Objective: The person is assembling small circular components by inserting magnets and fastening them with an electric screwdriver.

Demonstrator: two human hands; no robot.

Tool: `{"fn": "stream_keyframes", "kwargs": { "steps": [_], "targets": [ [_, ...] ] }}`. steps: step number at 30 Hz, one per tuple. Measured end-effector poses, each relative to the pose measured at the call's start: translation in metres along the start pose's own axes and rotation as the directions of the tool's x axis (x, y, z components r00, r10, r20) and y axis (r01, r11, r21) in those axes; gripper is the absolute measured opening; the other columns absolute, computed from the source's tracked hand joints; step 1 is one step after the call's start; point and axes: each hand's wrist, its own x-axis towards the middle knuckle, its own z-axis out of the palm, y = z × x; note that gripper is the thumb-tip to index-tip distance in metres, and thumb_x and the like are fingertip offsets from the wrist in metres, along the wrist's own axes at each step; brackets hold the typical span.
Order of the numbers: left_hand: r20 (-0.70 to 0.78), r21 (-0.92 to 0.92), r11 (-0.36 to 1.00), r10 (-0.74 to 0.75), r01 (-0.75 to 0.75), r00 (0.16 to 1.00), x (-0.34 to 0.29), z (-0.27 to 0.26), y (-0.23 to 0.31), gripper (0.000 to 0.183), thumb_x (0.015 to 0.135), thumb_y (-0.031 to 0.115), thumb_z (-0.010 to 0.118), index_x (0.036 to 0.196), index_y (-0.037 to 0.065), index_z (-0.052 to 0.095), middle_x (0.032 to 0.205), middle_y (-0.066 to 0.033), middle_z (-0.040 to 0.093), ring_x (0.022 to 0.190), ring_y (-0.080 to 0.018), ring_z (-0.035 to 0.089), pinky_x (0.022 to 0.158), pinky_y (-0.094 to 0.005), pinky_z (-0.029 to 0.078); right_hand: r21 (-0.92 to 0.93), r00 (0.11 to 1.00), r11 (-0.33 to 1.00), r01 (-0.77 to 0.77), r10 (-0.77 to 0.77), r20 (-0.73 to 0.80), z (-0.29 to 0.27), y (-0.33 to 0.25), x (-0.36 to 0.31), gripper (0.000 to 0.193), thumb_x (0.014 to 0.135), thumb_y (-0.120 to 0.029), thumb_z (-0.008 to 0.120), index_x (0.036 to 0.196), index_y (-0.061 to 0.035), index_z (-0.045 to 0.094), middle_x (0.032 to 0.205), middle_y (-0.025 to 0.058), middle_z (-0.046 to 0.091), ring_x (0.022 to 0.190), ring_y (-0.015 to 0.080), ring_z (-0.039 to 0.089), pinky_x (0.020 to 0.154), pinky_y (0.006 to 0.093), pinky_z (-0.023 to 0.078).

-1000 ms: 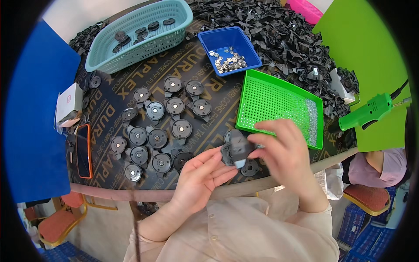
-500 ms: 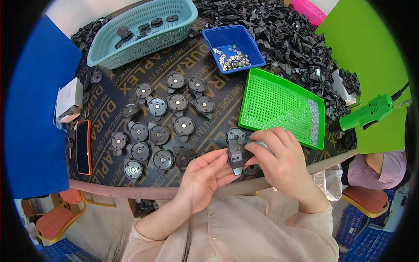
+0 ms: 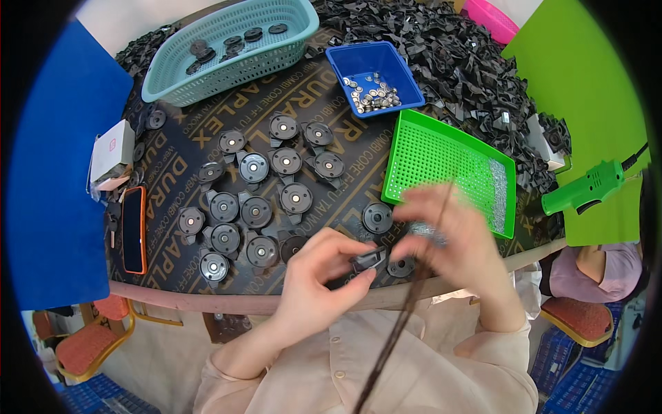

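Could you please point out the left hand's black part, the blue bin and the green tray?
Black part [image 3: 369, 259], head view: middle of its visible side.
Blue bin [image 3: 404, 77], head view: inner right wall.
Green tray [image 3: 433, 152], head view: perforated base.

Bright, even light covers the tabletop [image 3: 365, 155]; its source is out of view and shadows stay soft. Small glints show on the metal caps [image 3: 373, 101], between 12 and 1 o'clock. The right hand [image 3: 463, 241], between 3 and 4 o'clock, is smeared by motion, while the left hand [image 3: 314, 279], near 6, looks fairly crisp. A dark strand [image 3: 392, 330] at 5 o'clock is blurred. At 9 o'clock the blue panel [image 3: 62, 193] bows outward, fading to black.
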Motion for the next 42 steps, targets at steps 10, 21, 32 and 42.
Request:
{"fn": "stream_keyframes", "kwargs": {
  "steps": [10, 21, 32, 42],
  "targets": [
    [0.471, 0.87, -0.371, 0.427, -0.326, 0.772, 0.014, -0.011, -0.001, 0.032, 0.074, 0.004, 0.063, 0.105, 0.001, 0.065, 0.117, -0.0148, 0.063, 0.119, -0.0302, 0.056, 0.099, -0.0447, 0.045, -0.313, 0.951, 0.943, -0.109, 0.191, 0.245, 0.032, 0.127, 0.161, 0.037, 0.078, -0.024, 0.075, 0.112, -0.01, 0.068, 0.105, 0.0149, 0.068, 0.103, 0.0325, 0.063, 0.09, 0.0404, 0.05],
    [0.504, 0.855, -0.331, 0.352, -0.399, 0.789, 0.019, 0.0, -0.008, 0.046, 0.086, 0.01, 0.053, 0.13, 0.002, 0.053, 0.141, -0.0216, 0.046, 0.131, -0.0336, 0.045, 0.108, -0.051, 0.034, -0.292, 0.906, 0.937, -0.193, 0.285, 0.313, 0.055, 0.132, 0.178, 0.019, 0.069, -0.012, 0.08, 0.084, -0.0047, 0.071, 0.087, 0.0139, 0.071, 0.088, 0.0293, 0.068, 0.077, 0.0389, 0.053],
    [0.653, 0.738, -0.446, 0.287, -0.506, 0.701, 0.03, 0.015, -0.032, 0.043, 0.076, 0.012, 0.059, 0.116, -0.006, 0.06, 0.121, -0.0209, 0.06, 0.113, -0.0318, 0.057, 0.095, -0.0392, 0.049, -0.144, 0.957, 0.96, -0.241, 0.26, 0.132, 0.034, 0.129, 0.169, 0.016, 0.071, -0.013, 0.077, 0.076, -0.0023, 0.066, 0.072, 0.0121, 0.067, 0.073, 0.0243, 0.067, 0.068, 0.0349, 0.053],
    [-0.01, 0.519, 0.819, 0.29, -0.243, 0.957, 0.025, 0.022, -0.006, 0.035, 0.09, -0.002, 0.058, 0.124, 0.0, 0.059, 0.1, -0.0077, 0.06, 0.095, -0.0147, 0.063, 0.078, -0.0292, 0.056, 0.156, 0.94, 0.927, -0.341, 0.341, 0.031, 0.005, 0.112, 0.144, 0.01, 0.085, 0.002, 0.064, 0.094, 0.0029, 0.068, 0.082, 0.0074, 0.07, 0.074, 0.0121, 0.067, 0.069, 0.0249, 0.055]
  ]
}}
